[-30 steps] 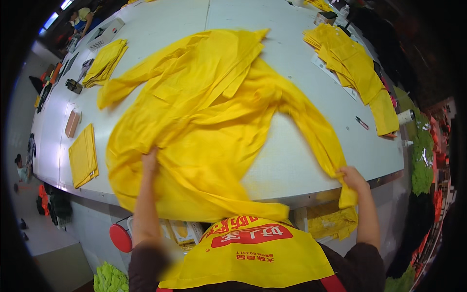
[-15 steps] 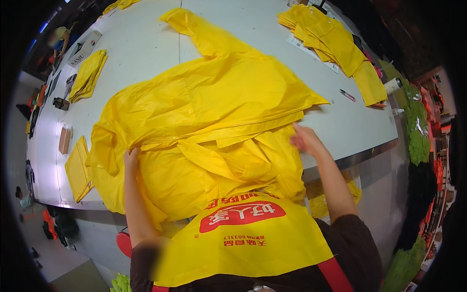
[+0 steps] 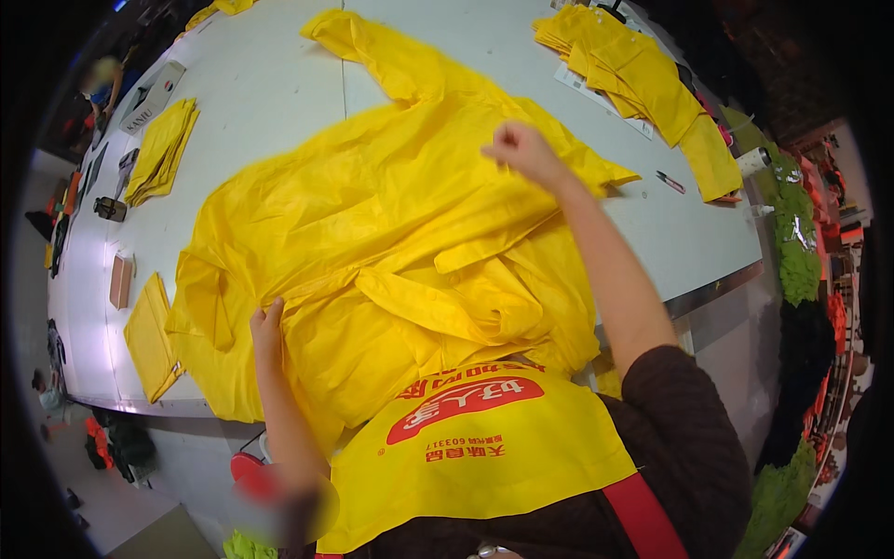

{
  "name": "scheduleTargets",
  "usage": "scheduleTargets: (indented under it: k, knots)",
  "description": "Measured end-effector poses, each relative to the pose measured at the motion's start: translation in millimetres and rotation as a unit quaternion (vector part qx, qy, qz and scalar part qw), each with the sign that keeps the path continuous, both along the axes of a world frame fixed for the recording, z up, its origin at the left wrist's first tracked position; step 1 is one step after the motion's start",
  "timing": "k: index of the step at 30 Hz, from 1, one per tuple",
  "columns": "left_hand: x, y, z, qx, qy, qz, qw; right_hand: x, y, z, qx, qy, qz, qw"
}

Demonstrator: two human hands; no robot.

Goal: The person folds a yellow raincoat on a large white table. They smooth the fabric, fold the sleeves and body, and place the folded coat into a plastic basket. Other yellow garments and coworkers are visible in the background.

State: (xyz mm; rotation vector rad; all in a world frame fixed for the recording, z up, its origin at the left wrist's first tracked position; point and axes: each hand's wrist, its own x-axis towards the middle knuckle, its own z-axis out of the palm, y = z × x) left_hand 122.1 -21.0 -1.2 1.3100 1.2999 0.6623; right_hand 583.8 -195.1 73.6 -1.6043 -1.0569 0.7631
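A large yellow coat-like garment (image 3: 317,186) lies spread and creased across the table, one sleeve stretching toward the far side. Its near part is bunched and hangs down over the table's front edge. My left hand (image 3: 267,321) is closed on the edge of the garment, at its left near side. Above the far right part of the cloth is my right hand (image 3: 526,154), its fingers bent and somewhat apart, slightly blurred, with nothing visible in them. A yellow apron (image 3: 484,466) with red print and red straps covers my front.
Folded yellow pieces lie in a stack (image 3: 163,154) at the far left, in another (image 3: 149,335) at the near left, and in a fanned pile (image 3: 624,74) at the far right. A pen (image 3: 670,182), a small box (image 3: 121,281) and a white carton (image 3: 154,98) are on the table (image 3: 270,84).
My right hand has moved up and left from the garment's right edge to above its far part. The upper layer's near folds have shifted. My left hand keeps its hold, slightly lower.
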Motion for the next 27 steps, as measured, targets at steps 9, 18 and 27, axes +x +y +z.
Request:
scheduleTargets:
  k: [9, 18, 27]
  knots:
    - [0, 2, -26, -0.019, -0.031, 0.028, 0.999, -32, -114, -114, -0.218, 0.161, -0.243, 0.931]
    - [-8, 10, -25, 0.006, 0.046, 0.0, 0.999, -20, -36, -105, -0.031, 0.383, -0.385, 0.839]
    - [-70, 59, -46, 0.066, 0.084, 0.061, 0.992, 154, -148, -12, -0.136, 0.01, -0.297, 0.945]
